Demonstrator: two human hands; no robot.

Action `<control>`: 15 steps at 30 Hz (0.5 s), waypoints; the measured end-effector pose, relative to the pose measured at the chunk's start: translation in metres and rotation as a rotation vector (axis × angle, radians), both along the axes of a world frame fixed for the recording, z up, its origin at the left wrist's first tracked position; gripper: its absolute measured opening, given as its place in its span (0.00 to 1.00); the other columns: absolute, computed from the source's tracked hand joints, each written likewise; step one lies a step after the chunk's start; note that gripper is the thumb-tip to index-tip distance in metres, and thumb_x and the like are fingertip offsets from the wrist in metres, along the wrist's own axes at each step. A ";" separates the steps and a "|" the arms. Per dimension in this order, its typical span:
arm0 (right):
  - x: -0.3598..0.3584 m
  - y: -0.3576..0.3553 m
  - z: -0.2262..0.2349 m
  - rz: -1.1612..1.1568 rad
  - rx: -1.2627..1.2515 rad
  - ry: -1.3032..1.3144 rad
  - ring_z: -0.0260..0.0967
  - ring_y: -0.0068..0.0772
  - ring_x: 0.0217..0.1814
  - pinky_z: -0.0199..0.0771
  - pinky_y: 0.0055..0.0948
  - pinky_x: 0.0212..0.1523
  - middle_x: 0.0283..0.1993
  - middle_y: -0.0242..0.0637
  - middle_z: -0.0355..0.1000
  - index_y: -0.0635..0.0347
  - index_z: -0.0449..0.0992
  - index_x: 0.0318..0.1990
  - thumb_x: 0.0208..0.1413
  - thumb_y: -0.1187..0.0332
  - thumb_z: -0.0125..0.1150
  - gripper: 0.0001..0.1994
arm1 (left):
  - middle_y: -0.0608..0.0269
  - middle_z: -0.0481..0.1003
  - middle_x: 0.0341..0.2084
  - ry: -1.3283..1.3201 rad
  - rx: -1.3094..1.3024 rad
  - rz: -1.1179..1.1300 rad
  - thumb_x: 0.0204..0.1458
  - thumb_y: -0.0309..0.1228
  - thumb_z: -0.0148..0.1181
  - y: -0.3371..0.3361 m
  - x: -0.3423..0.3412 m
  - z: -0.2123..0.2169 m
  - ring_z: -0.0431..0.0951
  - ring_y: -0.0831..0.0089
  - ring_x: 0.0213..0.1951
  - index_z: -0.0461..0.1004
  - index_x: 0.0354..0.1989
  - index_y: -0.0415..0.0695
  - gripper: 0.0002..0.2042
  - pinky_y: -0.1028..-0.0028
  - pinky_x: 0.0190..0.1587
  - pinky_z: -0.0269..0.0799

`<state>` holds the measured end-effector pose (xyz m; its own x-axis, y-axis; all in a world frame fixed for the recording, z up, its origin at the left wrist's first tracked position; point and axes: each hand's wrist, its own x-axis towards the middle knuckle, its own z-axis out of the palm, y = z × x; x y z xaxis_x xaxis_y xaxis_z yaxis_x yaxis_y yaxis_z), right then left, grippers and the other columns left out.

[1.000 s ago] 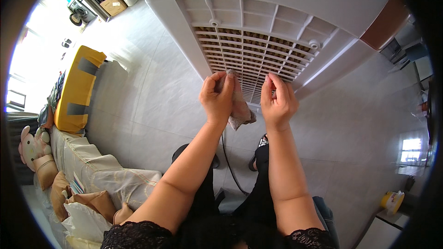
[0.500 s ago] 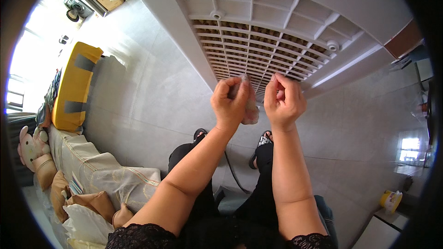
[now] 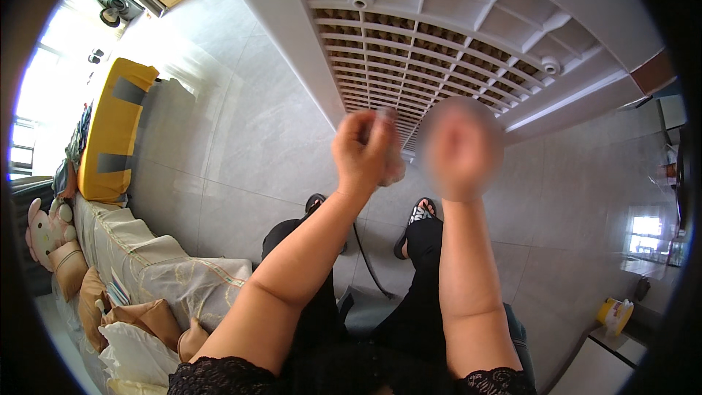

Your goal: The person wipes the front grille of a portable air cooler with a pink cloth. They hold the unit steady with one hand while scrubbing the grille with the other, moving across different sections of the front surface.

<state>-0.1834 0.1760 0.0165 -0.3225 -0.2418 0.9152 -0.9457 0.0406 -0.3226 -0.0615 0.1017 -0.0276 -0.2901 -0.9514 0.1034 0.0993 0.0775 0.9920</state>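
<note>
My left hand [image 3: 360, 152] is closed, thumb against fingers, on a greyish crumpled wad [image 3: 395, 168] that hangs out below the fingers. What the wad is made of is too unclear to tell. Beside it, my right hand [image 3: 462, 150] is smeared by a blur, so its fingers do not show. Just beyond both hands rises a white slatted grille [image 3: 417, 77] with brownish, rough-looking mesh behind its bars. It is set in a tall white appliance housing [image 3: 285, 44].
To the left a yellow padded piece with grey patches [image 3: 113, 132] stands by a sofa with a pale cover [image 3: 131, 241]. Tan cushions [image 3: 150, 318] and a plush toy [image 3: 47, 230] lie there. A dark cord [image 3: 369, 267] runs along the tiled floor [image 3: 241, 153]. A yellow tub [image 3: 614, 314] sits lower right.
My right hand has shifted slightly right and is now blurred. My left hand stays on the wad, a little higher. The grille sits slightly further right in view.
</note>
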 end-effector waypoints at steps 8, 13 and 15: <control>-0.002 -0.001 -0.003 0.005 -0.016 0.011 0.58 0.20 0.14 0.58 0.19 0.14 0.18 0.26 0.66 0.60 0.77 0.32 0.46 0.78 0.64 0.06 | 0.63 0.76 0.25 0.026 -0.106 0.139 0.53 0.29 0.64 -0.008 -0.008 -0.004 0.74 0.80 0.27 0.75 0.33 0.38 0.07 0.77 0.31 0.71; 0.000 -0.001 -0.002 -0.021 -0.002 0.008 0.58 0.21 0.13 0.58 0.19 0.14 0.17 0.27 0.66 0.59 0.77 0.31 0.46 0.78 0.64 0.05 | 0.62 0.76 0.25 -0.090 -0.163 0.008 0.52 0.27 0.64 0.000 -0.006 -0.011 0.74 0.79 0.28 0.75 0.33 0.39 0.06 0.77 0.31 0.71; -0.001 0.000 -0.002 -0.016 -0.010 0.018 0.58 0.21 0.13 0.58 0.19 0.14 0.17 0.27 0.66 0.60 0.77 0.31 0.46 0.78 0.64 0.05 | 0.63 0.77 0.26 0.085 -0.067 0.077 0.52 0.27 0.63 -0.011 -0.009 -0.014 0.74 0.79 0.28 0.75 0.34 0.39 0.06 0.77 0.32 0.71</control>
